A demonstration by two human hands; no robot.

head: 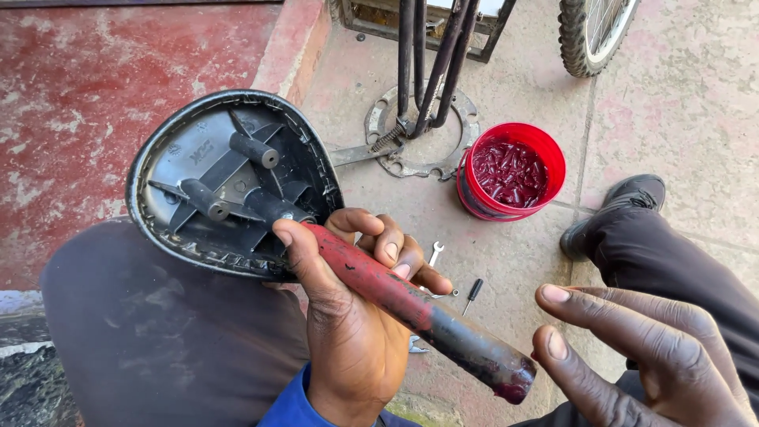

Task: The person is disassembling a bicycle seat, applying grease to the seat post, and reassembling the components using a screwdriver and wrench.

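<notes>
My left hand point(348, 308) grips a red and dark metal post point(443, 328) that runs into the underside of a black bicycle saddle point(213, 158). The saddle lies upside down on my left knee, its plastic ribs and short posts facing up. My right hand point(632, 348) hovers open at the lower right, fingers spread, just beside the post's free end and not touching it.
A red plastic tub point(545, 154) of small red parts stands on the paved floor. A metal stand with a ring base point(419, 119) rises behind it. A small spanner point(435, 253) and a screwdriver point(473, 294) lie near my hands. A bicycle tyre point(581, 39) shows at top right.
</notes>
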